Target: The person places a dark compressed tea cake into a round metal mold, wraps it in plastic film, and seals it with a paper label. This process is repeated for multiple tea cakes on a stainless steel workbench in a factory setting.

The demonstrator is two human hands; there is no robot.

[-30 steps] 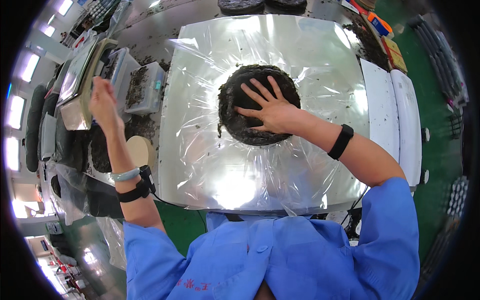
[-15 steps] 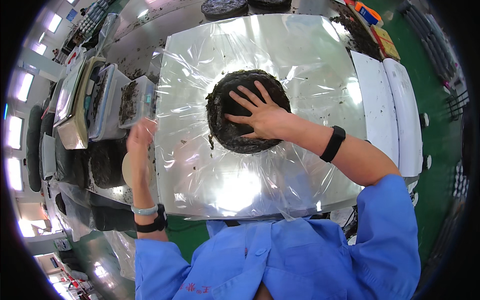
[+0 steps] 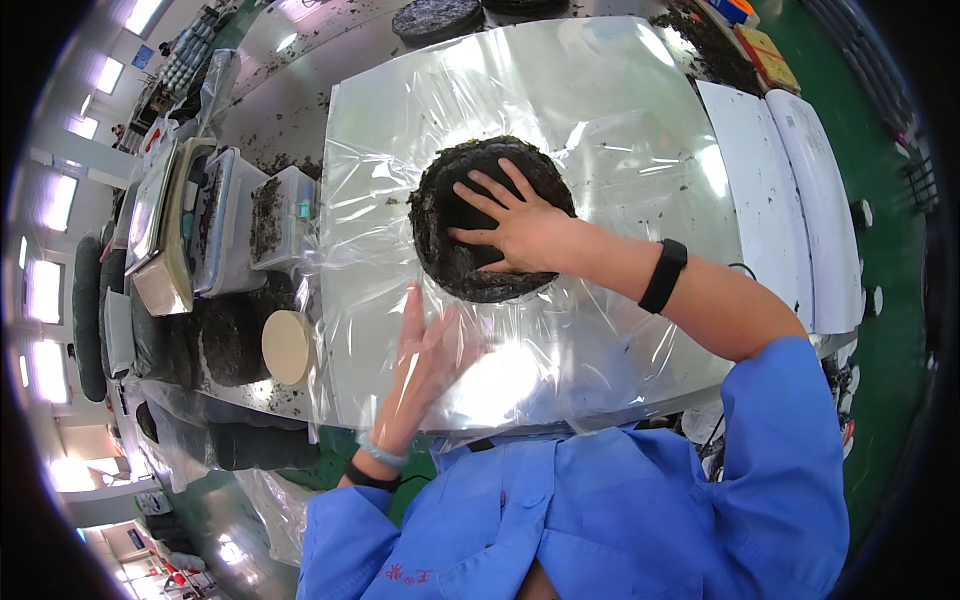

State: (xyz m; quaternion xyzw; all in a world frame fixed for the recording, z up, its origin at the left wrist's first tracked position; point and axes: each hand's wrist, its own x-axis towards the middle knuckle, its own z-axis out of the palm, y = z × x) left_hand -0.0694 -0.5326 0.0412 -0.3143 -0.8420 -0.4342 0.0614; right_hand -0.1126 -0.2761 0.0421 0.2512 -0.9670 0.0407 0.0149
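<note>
A thick, round, dark cake of pressed leafy matter, like dried seaweed [image 3: 445, 215], lies on clear plastic film [image 3: 600, 370] over a pale, shiny sheet [image 3: 640, 100]. My right hand [image 3: 520, 228] rests flat on top of the cake, fingers spread, pressing on it without gripping. Just in front of the cake's near-left edge is my left hand [image 3: 428, 350], slightly blurred, its fingers apart. Film glints run across the left hand; whether it is under the film or over it, I cannot tell.
Clear plastic boxes [image 3: 285, 215] with dark scraps stand at the left, near a pale round disc [image 3: 287, 347] and another dark cake [image 3: 230, 340]. More cakes [image 3: 437, 20] sit at the far edge. White paper [image 3: 745, 190] and a white roll [image 3: 815, 210] lie at the right.
My left hand has swung right from beside the plastic boxes to the film in front of the cake, uncovering the pale disc. My right hand stays spread on the cake.
</note>
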